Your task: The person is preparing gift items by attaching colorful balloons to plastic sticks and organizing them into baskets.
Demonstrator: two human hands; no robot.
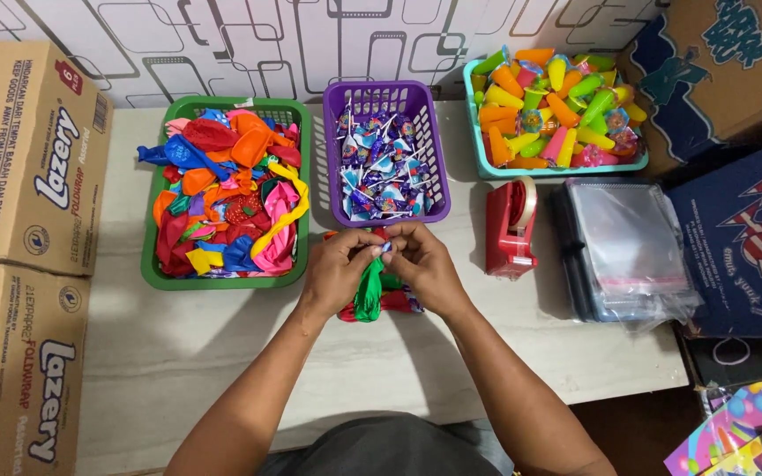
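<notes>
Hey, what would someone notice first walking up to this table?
Three bright baskets line the back: a green basket of balloons at left, a purple basket of wrapped lollipops in the middle, a teal basket of colourful toys at right. In front, the left hand and right hand pinch a green balloon.

Item, my left hand (pixel 339 267): bare, no ring, no glove, no watch or band at the wrist, short plain nails where they show, the forearm uncovered all the way down to the lower edge of the view. Item, my right hand (pixel 425 264): likewise bare and unadorned, forearm uncovered, no sleeve or cuff reaching into sight. Item, my clothing: a dark grey garment, plain and unpatterned, showing only as a rounded fold between my forearms.
</notes>
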